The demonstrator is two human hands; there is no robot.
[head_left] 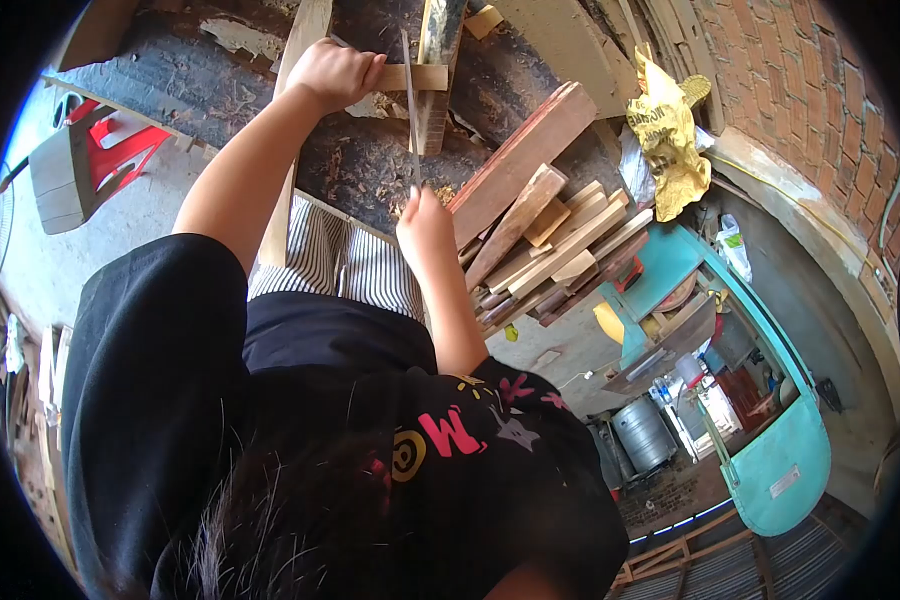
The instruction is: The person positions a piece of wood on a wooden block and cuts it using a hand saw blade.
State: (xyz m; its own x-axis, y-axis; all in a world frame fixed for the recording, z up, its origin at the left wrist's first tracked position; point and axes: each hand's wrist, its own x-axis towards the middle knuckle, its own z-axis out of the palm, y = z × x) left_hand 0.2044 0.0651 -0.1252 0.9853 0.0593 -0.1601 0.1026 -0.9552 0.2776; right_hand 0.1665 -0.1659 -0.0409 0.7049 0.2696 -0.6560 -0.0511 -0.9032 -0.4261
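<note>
My left hand (pixel 335 75) is closed on a short wooden strip (pixel 415 78), pressing it across a thicker wooden beam (pixel 432 125). The strip's end sticks out to the right of my fingers. My right hand (pixel 426 222) is wrapped round the near end of a long, narrow metal blade (pixel 413 120). The grip is hidden in my fist, and I cannot tell whether it is a saw or a file. Pointing away from me, the blade crosses the strip between my left hand and the strip's end. Wood shavings lie around the beam on the dark workbench (pixel 365 165).
Beside my right arm, several wood pieces (pixel 560 235) are stacked near a thick reddish plank (pixel 525 150). A yellow sack (pixel 662 140) lies by the brick wall (pixel 800 90). At the right stands a turquoise machine (pixel 785 470). A red plastic stool (pixel 120 150) is at the left.
</note>
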